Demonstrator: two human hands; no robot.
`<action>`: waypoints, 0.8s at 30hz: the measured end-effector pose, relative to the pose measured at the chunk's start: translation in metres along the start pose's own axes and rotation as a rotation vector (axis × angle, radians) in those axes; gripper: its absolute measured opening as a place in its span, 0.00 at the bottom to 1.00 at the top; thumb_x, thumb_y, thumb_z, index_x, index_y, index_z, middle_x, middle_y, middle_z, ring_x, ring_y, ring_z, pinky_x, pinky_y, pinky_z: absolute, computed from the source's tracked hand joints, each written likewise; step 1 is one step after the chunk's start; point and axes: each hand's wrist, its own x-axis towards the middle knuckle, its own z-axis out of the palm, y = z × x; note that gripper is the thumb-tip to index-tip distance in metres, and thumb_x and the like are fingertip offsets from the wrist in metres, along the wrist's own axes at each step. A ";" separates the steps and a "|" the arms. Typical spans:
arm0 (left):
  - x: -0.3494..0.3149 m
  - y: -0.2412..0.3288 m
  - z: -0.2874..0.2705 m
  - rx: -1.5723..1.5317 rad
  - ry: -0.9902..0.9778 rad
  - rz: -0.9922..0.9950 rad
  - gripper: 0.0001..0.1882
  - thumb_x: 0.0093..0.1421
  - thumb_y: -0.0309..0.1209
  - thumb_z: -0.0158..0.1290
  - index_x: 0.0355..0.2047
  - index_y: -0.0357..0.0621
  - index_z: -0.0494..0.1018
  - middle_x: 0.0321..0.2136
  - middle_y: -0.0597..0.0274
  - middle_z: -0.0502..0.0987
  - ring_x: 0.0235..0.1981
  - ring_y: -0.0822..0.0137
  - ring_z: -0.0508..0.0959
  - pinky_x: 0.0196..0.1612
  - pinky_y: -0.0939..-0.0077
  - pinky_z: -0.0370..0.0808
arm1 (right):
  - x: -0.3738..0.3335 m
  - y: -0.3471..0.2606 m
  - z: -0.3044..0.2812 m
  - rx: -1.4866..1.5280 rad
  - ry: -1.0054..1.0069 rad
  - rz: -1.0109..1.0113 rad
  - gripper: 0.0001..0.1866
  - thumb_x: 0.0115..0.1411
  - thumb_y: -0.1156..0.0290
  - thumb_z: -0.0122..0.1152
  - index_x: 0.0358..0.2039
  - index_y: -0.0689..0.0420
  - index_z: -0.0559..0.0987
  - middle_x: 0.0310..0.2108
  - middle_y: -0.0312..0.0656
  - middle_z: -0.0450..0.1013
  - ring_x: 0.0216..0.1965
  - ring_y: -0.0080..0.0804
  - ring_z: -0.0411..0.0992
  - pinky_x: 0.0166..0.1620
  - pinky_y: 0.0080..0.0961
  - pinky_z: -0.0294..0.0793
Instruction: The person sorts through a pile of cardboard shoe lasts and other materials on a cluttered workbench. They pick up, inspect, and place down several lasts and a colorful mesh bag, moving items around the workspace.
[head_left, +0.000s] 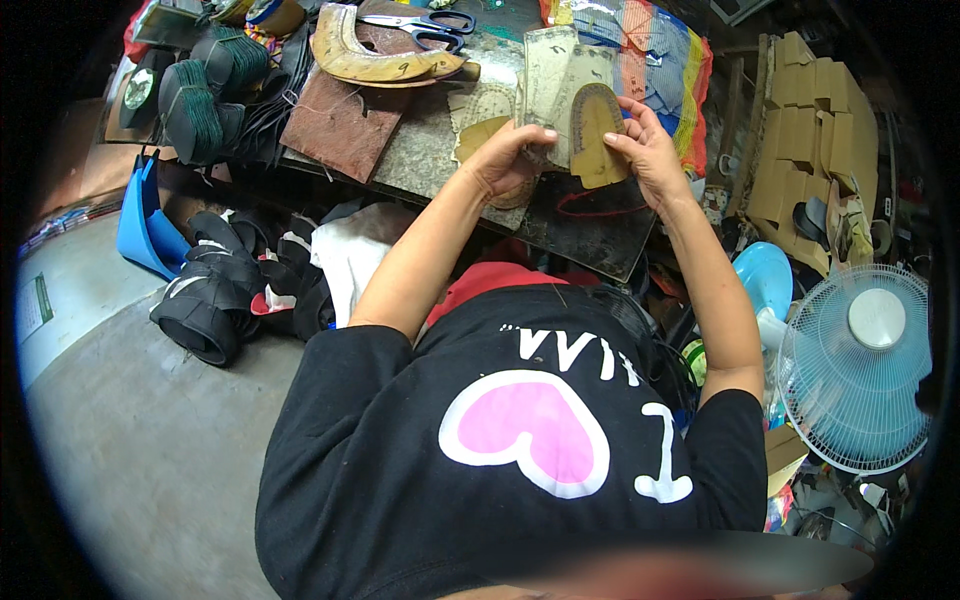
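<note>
My right hand (pixel 652 152) pinches a yellowish, tongue-shaped pattern template (pixel 600 135) with a row of small marks along its rounded edge. The thumb lies on its face and the fingers are behind it. My left hand (pixel 508 155) is curled to the left of it, thumb stretched toward the template; its fingertips are hidden, and what they hold I cannot make out. Pale pattern pieces (pixel 543 68) lie just beyond both hands. A yellow piece (pixel 482 138) shows left of my left hand, and a brownish rounded piece (pixel 514 195) shows below it.
On the worktable (pixel 425 130) lie scissors (pixel 425 25), a curved wooden piece (pixel 375 68) and a reddish-brown sheet (pixel 345 125). Bundles of black straps (pixel 200 110) stand left. A mesh bag (pixel 650 60) lies far right, cardboard boxes (pixel 815 130) and a fan (pixel 855 365) beyond.
</note>
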 end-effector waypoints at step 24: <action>0.002 -0.023 0.019 1.061 0.217 0.536 0.32 0.49 0.18 0.52 0.57 0.37 0.60 0.44 0.48 0.76 0.47 0.49 0.77 0.48 0.66 0.75 | -0.006 0.002 0.023 0.007 -0.011 0.143 0.42 0.60 0.54 0.63 0.68 0.50 0.53 0.53 0.44 0.69 0.55 0.34 0.67 0.49 0.38 0.73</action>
